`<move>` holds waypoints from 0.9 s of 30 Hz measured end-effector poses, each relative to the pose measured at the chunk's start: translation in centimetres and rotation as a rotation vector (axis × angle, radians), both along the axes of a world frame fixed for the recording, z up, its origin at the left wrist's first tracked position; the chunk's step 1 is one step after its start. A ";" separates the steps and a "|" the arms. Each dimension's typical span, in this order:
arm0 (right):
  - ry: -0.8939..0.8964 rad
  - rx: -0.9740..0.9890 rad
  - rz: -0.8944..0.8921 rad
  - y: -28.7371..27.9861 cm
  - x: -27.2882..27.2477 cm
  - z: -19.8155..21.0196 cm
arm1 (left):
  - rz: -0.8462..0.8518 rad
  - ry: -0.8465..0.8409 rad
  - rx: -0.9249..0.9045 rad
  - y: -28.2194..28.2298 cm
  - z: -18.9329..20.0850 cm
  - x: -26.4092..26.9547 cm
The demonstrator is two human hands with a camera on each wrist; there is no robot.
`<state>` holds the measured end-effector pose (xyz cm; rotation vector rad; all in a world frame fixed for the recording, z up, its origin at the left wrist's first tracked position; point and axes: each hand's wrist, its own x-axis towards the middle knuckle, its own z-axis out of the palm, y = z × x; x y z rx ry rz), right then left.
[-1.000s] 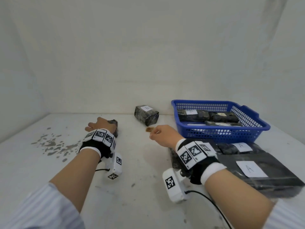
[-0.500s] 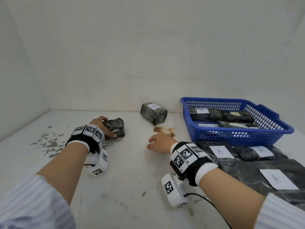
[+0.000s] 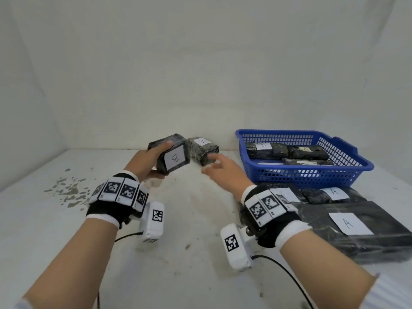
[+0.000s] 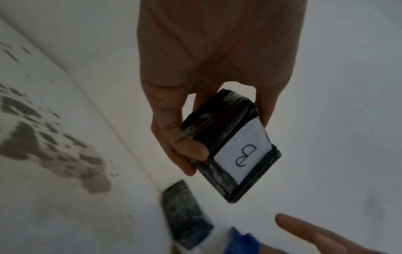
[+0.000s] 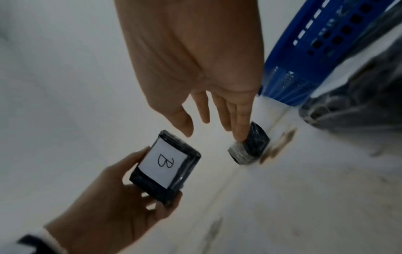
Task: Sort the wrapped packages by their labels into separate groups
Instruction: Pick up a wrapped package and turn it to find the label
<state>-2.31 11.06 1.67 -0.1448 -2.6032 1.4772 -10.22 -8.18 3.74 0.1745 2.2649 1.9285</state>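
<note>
Worktop (image 3: 200, 275): white, scuffed surface. Patch of grey flaked blotches (image 3: 66, 192) toward its left edge; small dark specks near the middle. Walls (image 3: 200, 63): plain white, meeting the worktop at the back and at the left.

White table (image 3: 200, 275), stained grey at left: one B-labelled package (image 3: 201, 150) near the back wall; blue basket (image 3: 312, 175) at right; A-labelled packages (image 3: 347, 228) before it.
</note>
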 end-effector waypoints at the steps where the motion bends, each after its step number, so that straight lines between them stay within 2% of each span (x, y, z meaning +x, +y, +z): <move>1: 0.075 -0.103 -0.010 0.3 1.0 0.7 | -0.035 0.009 0.001 0.5 0.5 1.3; 4: 0.225 -0.365 0.050 1.7 3.9 2.6 | -0.148 0.043 0.023 2.1 1.9 4.8; 8: 0.266 -0.447 0.216 4.0 7.4 3.6 | -0.245 0.056 0.057 4.5 3.3 8.7; 13: 0.388 -0.440 0.203 6.1 10.3 3.6 | -0.381 0.072 0.173 6.6 3.1 11.7; 20: 0.415 -0.436 0.139 7.5 11.5 2.3 | -0.346 0.268 0.298 8.5 0.3 12.5; 23: 0.437 -0.454 0.082 7.6 11.4 1.4 | -0.403 0.304 0.283 8.6 -0.4 12.4; 27: 0.431 -0.459 0.062 7.0 11.4 0.9 | -0.395 0.334 0.261 8.5 -0.7 12.3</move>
